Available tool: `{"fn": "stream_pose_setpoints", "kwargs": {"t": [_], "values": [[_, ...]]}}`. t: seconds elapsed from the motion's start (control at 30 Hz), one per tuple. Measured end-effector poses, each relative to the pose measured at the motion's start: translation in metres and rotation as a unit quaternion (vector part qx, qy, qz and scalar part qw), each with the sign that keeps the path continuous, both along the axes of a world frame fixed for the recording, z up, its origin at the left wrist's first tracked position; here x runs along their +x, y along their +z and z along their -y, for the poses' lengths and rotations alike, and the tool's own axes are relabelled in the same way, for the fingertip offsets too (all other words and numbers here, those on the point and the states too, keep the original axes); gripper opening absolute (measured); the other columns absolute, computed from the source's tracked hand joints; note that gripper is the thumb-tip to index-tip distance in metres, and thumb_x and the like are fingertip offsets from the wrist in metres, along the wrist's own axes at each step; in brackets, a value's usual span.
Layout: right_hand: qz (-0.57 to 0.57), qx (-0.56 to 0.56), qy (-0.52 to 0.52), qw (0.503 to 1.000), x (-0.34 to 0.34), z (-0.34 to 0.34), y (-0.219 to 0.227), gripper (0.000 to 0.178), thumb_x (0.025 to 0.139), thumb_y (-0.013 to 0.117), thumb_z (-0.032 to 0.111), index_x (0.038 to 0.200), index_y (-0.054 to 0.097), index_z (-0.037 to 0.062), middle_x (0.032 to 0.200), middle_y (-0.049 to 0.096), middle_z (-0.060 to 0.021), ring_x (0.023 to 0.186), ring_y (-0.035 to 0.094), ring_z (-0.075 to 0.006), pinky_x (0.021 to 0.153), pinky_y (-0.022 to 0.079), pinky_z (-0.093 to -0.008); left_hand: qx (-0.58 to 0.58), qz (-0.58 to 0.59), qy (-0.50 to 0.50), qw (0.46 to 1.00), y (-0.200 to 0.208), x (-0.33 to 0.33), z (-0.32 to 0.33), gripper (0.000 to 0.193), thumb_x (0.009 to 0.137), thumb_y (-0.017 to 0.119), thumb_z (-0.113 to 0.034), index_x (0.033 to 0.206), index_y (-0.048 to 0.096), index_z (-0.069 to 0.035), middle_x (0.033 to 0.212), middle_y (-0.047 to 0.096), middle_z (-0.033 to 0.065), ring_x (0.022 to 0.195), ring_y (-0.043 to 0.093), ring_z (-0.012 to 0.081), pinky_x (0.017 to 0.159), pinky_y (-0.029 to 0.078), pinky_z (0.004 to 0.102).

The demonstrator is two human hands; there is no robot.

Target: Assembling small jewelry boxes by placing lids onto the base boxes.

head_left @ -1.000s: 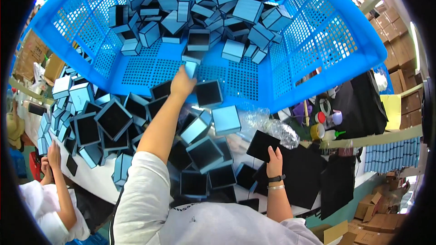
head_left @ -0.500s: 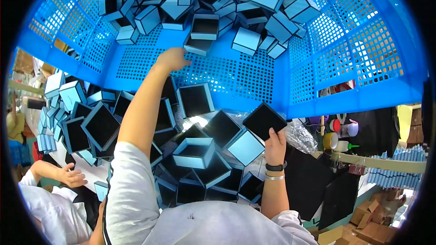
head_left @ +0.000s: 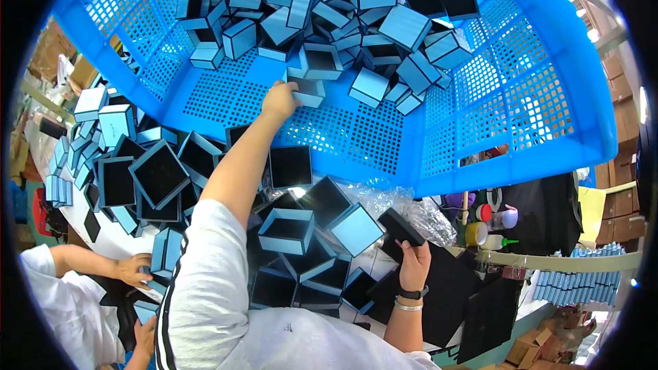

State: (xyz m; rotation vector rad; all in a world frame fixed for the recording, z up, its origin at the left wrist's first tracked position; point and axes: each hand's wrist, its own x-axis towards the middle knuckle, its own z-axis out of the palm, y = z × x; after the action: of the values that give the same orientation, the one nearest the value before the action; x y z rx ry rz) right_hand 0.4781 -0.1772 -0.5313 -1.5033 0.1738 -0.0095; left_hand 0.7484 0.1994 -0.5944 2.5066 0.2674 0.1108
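Observation:
My left hand [head_left: 281, 101] reaches into the blue crate, its fingers closed on the near left edge of an open light-blue box [head_left: 311, 94]. Touching that box from behind is another open box [head_left: 321, 60] with dark edges. Lower right, my right hand [head_left: 413, 264] grips a flat black square piece [head_left: 393, 227], tilted, thumb on its near face. Below the crate, open boxes with black insides [head_left: 286, 231] lie in a loose heap, with a pale blue box face [head_left: 356, 230] turned up among them.
The perforated blue crate [head_left: 425, 188] holds a pile of boxes at its far side. Clear plastic wrap [head_left: 428, 223] and black sheets [head_left: 445, 294] lie right, near tape rolls and bottles [head_left: 504, 218]. At left, a co-worker's hand [head_left: 134, 270] holds a blue box.
My left hand has moved onto the box in the crate and closed on its edge. The black piece in my right hand has dropped lower and tilted. The co-worker's hand now holds a box.

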Motion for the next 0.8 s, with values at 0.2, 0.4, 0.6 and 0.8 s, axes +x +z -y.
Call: {"fn": "stream_pose_setpoints", "kwargs": {"t": [0.2, 0.4, 0.6, 0.8], "values": [[0.253, -0.337, -0.036, 0.906, 0.001, -0.053, 0.097, 0.039, 0.081, 0.053, -0.004, 0.120, 0.054, -0.0017, 0.127, 0.051, -0.0169, 0.116, 0.049, -0.0278, 0.099, 0.037, -0.0355, -0.074, 0.119, -0.122, 0.983, 0.126, -0.169, 0.054, 0.025, 0.065, 0.077, -0.010, 0.082, 0.058, -0.006, 0.140, 0.030, 0.0291, 0.121, 0.042, 0.0435, 0.097, 0.041, 0.0421], [0.379, -0.512, 0.129, 0.760, -0.052, -0.123, 0.152, 0.044, 0.075, 0.057, 0.008, 0.118, 0.061, 0.0159, 0.128, 0.052, -0.0085, 0.113, 0.048, -0.0270, 0.089, 0.038, -0.0381, -0.156, 0.187, -0.110, 0.964, 0.192, -0.359, 0.099, 0.029, 0.067, 0.076, -0.004, 0.094, 0.065, -0.007, 0.141, 0.031, 0.0263, 0.125, 0.041, 0.0413, 0.098, 0.041, 0.0396], [0.409, -0.452, 0.236, 0.756, -0.136, -0.125, 0.162, 0.045, 0.073, 0.063, 0.011, 0.117, 0.060, 0.0171, 0.127, 0.053, -0.0076, 0.114, 0.048, -0.0247, 0.090, 0.039, -0.0369, -0.184, 0.247, -0.070, 0.949, 0.176, -0.464, 0.083, 0.023, 0.066, 0.076, 0.002, 0.084, 0.063, -0.003, 0.141, 0.031, 0.0255, 0.126, 0.040, 0.0406, 0.097, 0.041, 0.0409], [0.138, -0.089, 0.150, 0.975, -0.185, -0.095, 0.177, 0.028, 0.084, 0.063, 0.011, 0.110, 0.060, 0.0000, 0.094, 0.064, -0.0139, 0.083, 0.062, -0.0202, 0.075, 0.047, -0.0279, -0.195, 0.234, -0.160, 0.939, 0.180, -0.505, 0.064, 0.021, 0.065, 0.072, 0.009, 0.080, 0.061, -0.001, 0.143, 0.027, 0.0247, 0.118, 0.051, 0.0356, 0.084, 0.051, 0.0338]]}}
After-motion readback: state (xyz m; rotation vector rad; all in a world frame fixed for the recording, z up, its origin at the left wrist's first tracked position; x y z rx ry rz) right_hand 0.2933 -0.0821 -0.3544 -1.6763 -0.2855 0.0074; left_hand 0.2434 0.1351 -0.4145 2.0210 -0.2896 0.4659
